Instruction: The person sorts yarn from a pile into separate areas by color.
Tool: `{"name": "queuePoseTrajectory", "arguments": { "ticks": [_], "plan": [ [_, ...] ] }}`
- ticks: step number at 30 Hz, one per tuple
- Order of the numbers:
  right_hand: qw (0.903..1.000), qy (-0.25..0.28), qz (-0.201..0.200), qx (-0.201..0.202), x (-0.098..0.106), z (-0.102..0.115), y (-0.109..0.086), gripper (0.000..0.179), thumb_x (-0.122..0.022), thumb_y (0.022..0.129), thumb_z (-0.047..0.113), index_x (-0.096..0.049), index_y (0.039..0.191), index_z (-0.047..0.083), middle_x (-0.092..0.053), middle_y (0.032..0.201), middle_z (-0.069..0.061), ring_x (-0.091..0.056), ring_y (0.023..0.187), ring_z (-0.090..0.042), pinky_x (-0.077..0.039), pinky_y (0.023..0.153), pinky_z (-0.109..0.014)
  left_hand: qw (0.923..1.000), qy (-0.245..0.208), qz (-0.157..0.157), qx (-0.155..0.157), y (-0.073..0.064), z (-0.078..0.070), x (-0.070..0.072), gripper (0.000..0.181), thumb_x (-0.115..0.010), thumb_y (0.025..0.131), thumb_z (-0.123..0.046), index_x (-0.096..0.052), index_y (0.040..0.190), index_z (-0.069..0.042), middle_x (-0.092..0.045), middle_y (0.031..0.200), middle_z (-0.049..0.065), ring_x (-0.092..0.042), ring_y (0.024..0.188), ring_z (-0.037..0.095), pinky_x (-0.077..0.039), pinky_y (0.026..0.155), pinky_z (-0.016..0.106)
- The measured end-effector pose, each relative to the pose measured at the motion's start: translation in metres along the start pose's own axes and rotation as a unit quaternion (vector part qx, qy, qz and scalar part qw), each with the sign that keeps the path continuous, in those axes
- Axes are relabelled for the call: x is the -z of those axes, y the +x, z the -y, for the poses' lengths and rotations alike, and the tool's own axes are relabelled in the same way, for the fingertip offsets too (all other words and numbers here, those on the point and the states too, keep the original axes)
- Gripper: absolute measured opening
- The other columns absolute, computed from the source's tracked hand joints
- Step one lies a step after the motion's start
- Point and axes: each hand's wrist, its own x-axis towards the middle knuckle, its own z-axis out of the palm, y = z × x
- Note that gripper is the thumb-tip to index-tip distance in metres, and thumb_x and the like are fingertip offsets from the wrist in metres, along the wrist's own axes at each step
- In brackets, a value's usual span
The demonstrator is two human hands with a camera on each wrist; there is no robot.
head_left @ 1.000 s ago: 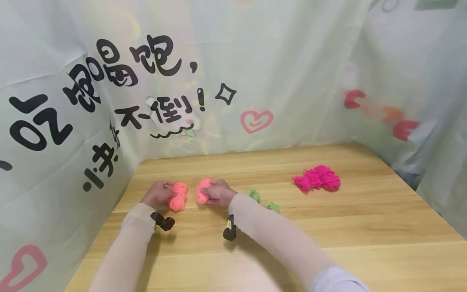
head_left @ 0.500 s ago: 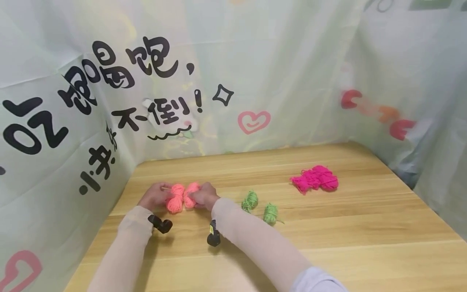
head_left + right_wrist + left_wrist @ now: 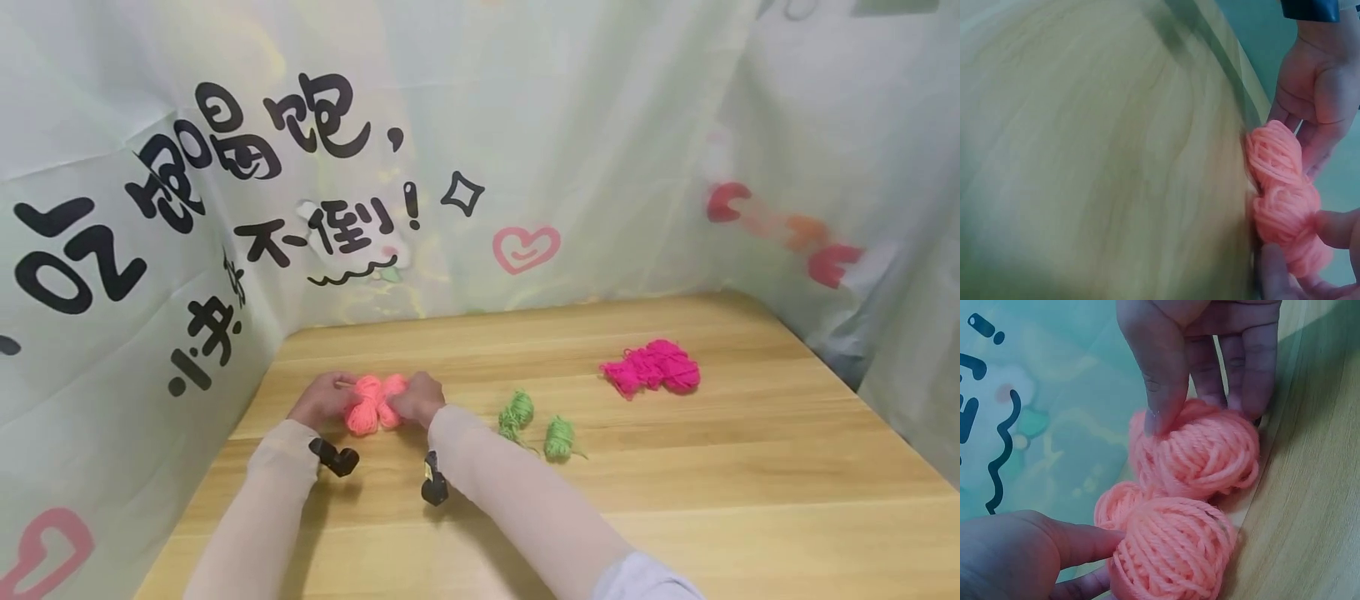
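Observation:
Two small coral-pink yarn skeins lie side by side at the table's left, touching. My left hand (image 3: 322, 402) holds the left skein (image 3: 363, 414) by its outer side; in the left wrist view its thumb presses the yarn, with other fingers partly hidden below. Gripping the right skein (image 3: 393, 390) from its right side is my right hand (image 3: 422, 398). In the left wrist view, this right skein (image 3: 1197, 453) is between that hand's thumb and fingers. The right wrist view shows both skeins end to end, with the right hand's thumb and fingers around the nearer one (image 3: 1288, 212).
Two green yarn balls, one (image 3: 517, 411) with a loose strand and another (image 3: 559, 438), lie right of my right hand. Farther right sits a magenta yarn bundle (image 3: 652, 367). A printed curtain (image 3: 600, 167) borders the wooden table (image 3: 712, 492) at the back and sides.
My right hand has moved left with its coral skein, closing the gap to the left skein. The green balls, partly covered by the right arm before, now show. My left hand stays put.

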Motion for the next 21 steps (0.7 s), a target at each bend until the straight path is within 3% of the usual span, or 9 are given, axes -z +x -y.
{"name": "queuePoseTrajectory", "arguments": {
  "ticks": [3, 7, 10, 14, 21],
  "plan": [
    [0.9996, 0.002, 0.029, -0.009, 0.006, -0.002, -0.001, 0.016, -0.071, 0.080, 0.018, -0.060, 0.078, 0.006, -0.058, 0.077, -0.007, -0.055, 0.068, -0.020, -0.047, 0.057, -0.029, 1.0000, 0.007, 0.000, 0.003, -0.001, -0.002, -0.002, 0.043, -0.060, 0.092, -0.014, -0.051, 0.129, 0.006, -0.057, 0.121, 0.027, -0.057, 0.102, 0.032, -0.050, 0.082, 0.039],
    [0.9972, 0.019, 0.072, -0.012, 0.018, -0.005, 0.000, 0.020, -0.066, 0.083, 0.013, -0.052, 0.069, 0.009, -0.053, 0.064, -0.004, -0.057, 0.056, -0.017, -0.045, 0.050, -0.029, 0.9999, 0.012, -0.003, 0.012, -0.002, -0.007, -0.002, 0.044, -0.058, 0.091, -0.017, -0.050, 0.129, 0.004, -0.056, 0.122, 0.026, -0.055, 0.107, 0.035, -0.048, 0.087, 0.043],
    [0.9945, 0.044, 0.095, 0.001, 0.032, -0.007, 0.000, 0.013, -0.064, 0.088, 0.012, -0.057, 0.087, 0.002, -0.053, 0.071, -0.005, -0.062, 0.062, -0.019, -0.052, 0.055, -0.030, 0.9998, 0.015, -0.007, 0.009, -0.003, -0.013, -0.001, 0.045, -0.059, 0.090, -0.017, -0.049, 0.129, 0.003, -0.055, 0.124, 0.027, -0.054, 0.110, 0.037, -0.048, 0.089, 0.044],
    [0.9903, 0.076, 0.116, 0.017, 0.052, -0.009, -0.002, 0.035, -0.064, 0.094, 0.016, -0.050, 0.121, -0.003, -0.056, 0.090, -0.009, -0.065, 0.074, -0.022, -0.056, 0.068, -0.032, 0.9995, 0.029, -0.015, 0.003, -0.008, -0.026, -0.001, 0.046, -0.057, 0.092, -0.019, -0.048, 0.132, 0.003, -0.051, 0.131, 0.029, -0.050, 0.117, 0.042, -0.045, 0.095, 0.049],
    [0.9773, 0.141, 0.157, 0.020, 0.088, -0.021, -0.013, 0.041, -0.065, 0.094, 0.017, -0.048, 0.125, -0.005, -0.056, 0.108, -0.016, -0.063, 0.096, -0.033, -0.055, 0.083, -0.039, 0.9982, 0.038, -0.047, 0.006, -0.015, -0.050, -0.008, 0.047, -0.057, 0.096, -0.023, -0.046, 0.136, 0.000, -0.044, 0.138, 0.027, -0.044, 0.124, 0.044, -0.041, 0.099, 0.053]
  ]
}}
